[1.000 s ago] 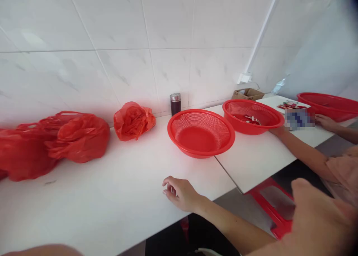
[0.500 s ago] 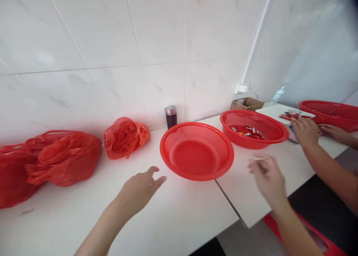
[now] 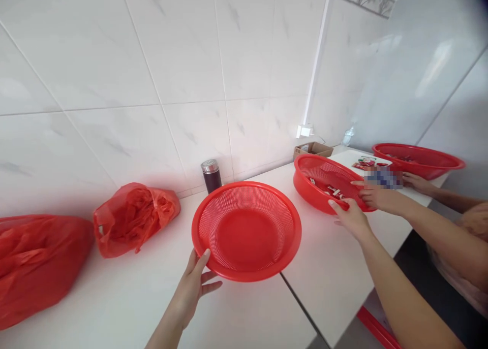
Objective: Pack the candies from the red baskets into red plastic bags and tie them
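My left hand [image 3: 195,283] is at the near left rim of a round red plastic basket [image 3: 247,275] with mesh sides. Its thumb lies over the rim and the fingers reach underneath. To the right, my right hand [image 3: 353,218] grips the near rim of a second red basket [image 3: 308,189], thumb on top. That basket tilts a little and holds several small wrapped pieces [image 3: 335,191], too small to name. A co-worker's hand [image 3: 381,196] reaches over the same basket's right side, close to my right hand.
Red plastic bags [image 3: 41,262] lie at the left, with a smaller bag [image 3: 137,214] beside them. A dark flask [image 3: 211,176] stands by the wall. Farther right are a cardboard box [image 3: 312,150], a third red basket [image 3: 419,171] and a printed packet [image 3: 368,162].
My left hand has moved onto the near basket's rim. My right hand has reached forward and taken hold of the second basket, which now tilts. The view has turned right.
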Motion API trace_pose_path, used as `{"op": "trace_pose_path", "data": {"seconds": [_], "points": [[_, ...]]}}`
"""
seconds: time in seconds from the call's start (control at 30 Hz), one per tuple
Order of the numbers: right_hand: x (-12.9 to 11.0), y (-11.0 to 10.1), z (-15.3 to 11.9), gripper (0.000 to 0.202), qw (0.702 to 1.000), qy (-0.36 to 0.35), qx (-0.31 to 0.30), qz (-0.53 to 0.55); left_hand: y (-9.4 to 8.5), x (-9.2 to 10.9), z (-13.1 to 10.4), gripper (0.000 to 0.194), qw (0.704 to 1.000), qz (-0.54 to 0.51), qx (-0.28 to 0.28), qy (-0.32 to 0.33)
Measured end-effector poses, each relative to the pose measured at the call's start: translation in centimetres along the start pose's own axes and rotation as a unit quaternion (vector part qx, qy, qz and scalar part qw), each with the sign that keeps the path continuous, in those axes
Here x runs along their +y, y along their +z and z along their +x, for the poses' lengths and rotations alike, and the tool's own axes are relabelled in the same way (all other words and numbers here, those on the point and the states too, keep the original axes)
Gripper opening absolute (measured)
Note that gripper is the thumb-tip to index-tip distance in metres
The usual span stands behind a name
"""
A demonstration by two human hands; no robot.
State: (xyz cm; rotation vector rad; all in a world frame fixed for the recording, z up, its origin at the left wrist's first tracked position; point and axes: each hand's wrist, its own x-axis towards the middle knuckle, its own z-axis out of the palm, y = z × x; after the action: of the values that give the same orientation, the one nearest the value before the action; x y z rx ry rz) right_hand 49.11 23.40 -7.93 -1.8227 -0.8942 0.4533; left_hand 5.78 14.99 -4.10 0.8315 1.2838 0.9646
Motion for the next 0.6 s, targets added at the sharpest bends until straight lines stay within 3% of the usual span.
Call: {"op": "trace_pose_path", "data": {"seconds": [0.13,0.27,0.37,0.5,0.6], "points": [[-2.5,-2.2,-1.9,0.051,0.990,-0.006,-0.072,0.118,0.3,0.0,1.3,0.061,1.000,0.007,-0.005,0.007],[-6.5,-4.2,-5.6,0.047,0.977,-0.074,-0.148,0.132,1.3,0.0,3.1,0.058,0.999,0.013,-0.038,0.024],[-9.5,-4.9,-8.8,0.047,0.965,-0.136,-0.199,0.102,3.8,-0.3,5.1,0.057,0.996,-0.005,-0.078,0.038],[-12.0,-4.6,-12.8,0.047,0.948,-0.172,-0.261,0.067,8.4,-1.8,7.4,0.046,0.980,-0.062,-0.174,0.071],[-12.3,-3.6,-15.4,0.044,0.926,-0.165,-0.328,0.089,9.1,-3.0,7.7,0.035,0.979,-0.052,-0.176,0.084]]}}
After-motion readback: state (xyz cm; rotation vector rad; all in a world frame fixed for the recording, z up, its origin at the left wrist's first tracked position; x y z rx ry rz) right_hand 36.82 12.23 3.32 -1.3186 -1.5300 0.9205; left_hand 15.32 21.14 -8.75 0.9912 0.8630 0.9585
